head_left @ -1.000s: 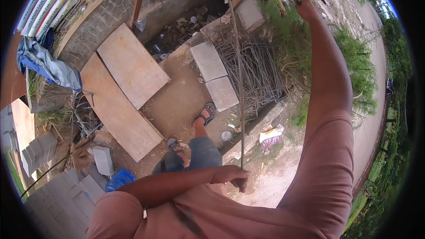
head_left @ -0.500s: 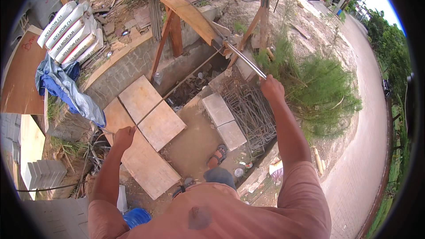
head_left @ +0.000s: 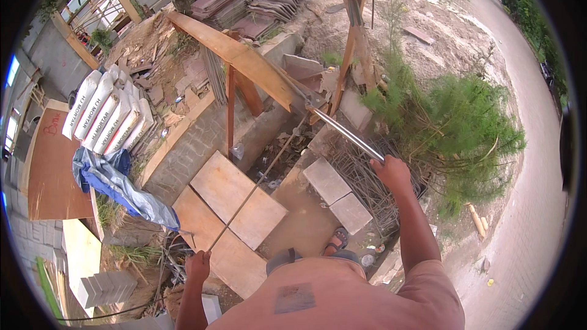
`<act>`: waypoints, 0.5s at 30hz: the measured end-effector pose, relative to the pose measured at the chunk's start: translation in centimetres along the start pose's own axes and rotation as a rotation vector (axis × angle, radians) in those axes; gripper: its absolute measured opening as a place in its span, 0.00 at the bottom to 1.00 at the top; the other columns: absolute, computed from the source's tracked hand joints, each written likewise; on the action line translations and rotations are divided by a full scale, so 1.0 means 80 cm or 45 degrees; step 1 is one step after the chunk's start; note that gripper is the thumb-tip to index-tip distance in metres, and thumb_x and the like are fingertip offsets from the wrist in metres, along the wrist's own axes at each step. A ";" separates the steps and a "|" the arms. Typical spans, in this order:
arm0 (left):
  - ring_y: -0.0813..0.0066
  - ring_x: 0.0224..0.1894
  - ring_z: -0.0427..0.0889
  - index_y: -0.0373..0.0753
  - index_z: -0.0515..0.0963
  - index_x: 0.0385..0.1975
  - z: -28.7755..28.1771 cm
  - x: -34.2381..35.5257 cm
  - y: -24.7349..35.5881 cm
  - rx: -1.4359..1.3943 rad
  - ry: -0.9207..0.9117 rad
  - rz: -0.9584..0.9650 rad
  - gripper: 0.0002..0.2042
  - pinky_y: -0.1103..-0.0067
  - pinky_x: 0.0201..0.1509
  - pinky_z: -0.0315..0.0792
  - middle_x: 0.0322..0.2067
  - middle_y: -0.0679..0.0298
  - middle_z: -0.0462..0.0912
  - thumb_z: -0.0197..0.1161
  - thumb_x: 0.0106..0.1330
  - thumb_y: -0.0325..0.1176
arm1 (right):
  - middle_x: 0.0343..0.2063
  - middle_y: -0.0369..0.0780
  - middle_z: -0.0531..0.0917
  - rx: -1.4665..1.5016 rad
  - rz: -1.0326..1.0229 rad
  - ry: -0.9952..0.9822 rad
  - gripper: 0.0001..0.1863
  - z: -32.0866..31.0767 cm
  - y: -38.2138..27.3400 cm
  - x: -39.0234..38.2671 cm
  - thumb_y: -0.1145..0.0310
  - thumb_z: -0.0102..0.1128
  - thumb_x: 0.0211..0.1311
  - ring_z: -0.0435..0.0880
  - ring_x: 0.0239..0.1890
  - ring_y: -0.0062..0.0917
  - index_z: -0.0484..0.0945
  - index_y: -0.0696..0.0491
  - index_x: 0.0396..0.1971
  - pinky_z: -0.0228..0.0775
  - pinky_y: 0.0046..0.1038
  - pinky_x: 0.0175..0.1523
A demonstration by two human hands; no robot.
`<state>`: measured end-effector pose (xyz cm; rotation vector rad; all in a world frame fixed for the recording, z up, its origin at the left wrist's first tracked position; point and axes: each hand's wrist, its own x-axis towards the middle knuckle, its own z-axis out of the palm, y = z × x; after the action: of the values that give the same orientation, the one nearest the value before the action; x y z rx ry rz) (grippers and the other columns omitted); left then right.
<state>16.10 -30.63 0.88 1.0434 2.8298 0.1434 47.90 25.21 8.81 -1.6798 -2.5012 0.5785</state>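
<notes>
My left hand (head_left: pixel 197 266) is closed around the near end of a thin steel rod (head_left: pixel 249 200). A short bent tip of metal sticks up beside that fist. From there the rod runs diagonally over pale wooden boards to a dark metal fitting (head_left: pixel 301 99) at the end of a raised wooden beam (head_left: pixel 244 58). A shiny metal pipe (head_left: pixel 348 134) slants from the fitting toward me, and my right hand (head_left: pixel 394 174) grips its near end. How rod and pipe meet at the fitting is too small to make out.
Wooden boards (head_left: pixel 238 198) and two grey blocks (head_left: pixel 330 180) lie by my feet. Bent steel bars (head_left: pixel 367 183) and a green bush (head_left: pixel 452 128) are on the right. White sacks (head_left: pixel 113 113) and a blue tarp (head_left: pixel 110 177) sit left. A debris-filled trench (head_left: pixel 287 153) runs below the beam.
The view has shifted, so the scene sits lower and more of the background shows. My left hand is farther back from the board seam. Both hands keep their grips.
</notes>
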 end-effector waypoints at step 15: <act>0.38 0.29 0.77 0.35 0.74 0.24 -0.031 0.141 -0.053 -0.221 -0.444 0.423 0.25 0.53 0.34 0.68 0.22 0.44 0.77 0.46 0.71 0.52 | 0.28 0.50 0.84 -0.227 0.364 0.312 0.34 0.012 -0.052 -0.041 0.34 0.57 0.54 0.83 0.36 0.45 0.81 0.58 0.27 0.74 0.43 0.42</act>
<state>4.53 -26.58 1.87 1.3403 2.2791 0.2095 45.31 20.61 9.85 -2.0498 -2.2142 0.1544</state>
